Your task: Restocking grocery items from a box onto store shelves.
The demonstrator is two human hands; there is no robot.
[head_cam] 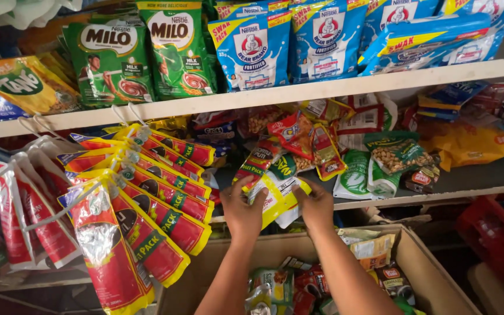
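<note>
**Person: two bare forearms and hands**

Item one: left hand [241, 211], showing no glove, ring or band on the parts in view. Item two: right hand [316, 207], likewise showing nothing worn on fingers or wrist. Both forearms are appearing bare from wrist to the lower edge of the picture; no sleeve or cuff is showing anywhere along them. No watch or bracelet is showing at either wrist. Fingernails are appearing short and unpainted, though detail is blurring at this size.
</note>
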